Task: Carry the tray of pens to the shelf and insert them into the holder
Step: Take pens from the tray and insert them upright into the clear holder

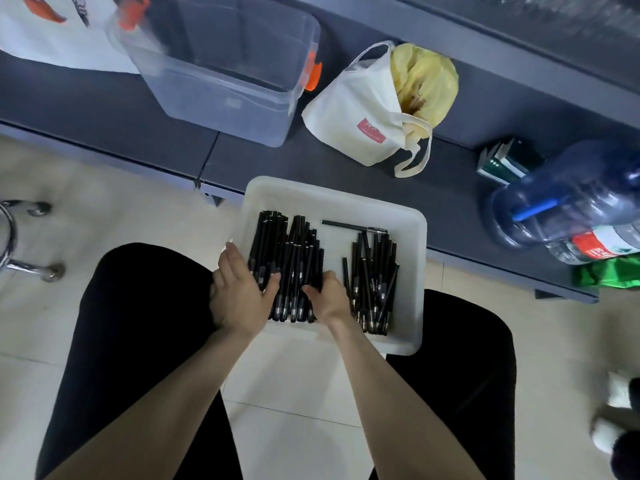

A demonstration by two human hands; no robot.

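Tray (410, 220) sits half on bench (138, 109) edge, half over lap. L hand (239, 292) flat, pressing left pen pile (287, 258) in tray. R hand (329, 299) on pile's other side, can't tell if gripping. Risk: unheld tray tips when pile squeezed, pens spill.

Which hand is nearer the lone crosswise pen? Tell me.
Right. The right hand rests on the pens on the near side of the lone pen; the left hand is at the left edge of the tray, farther off.
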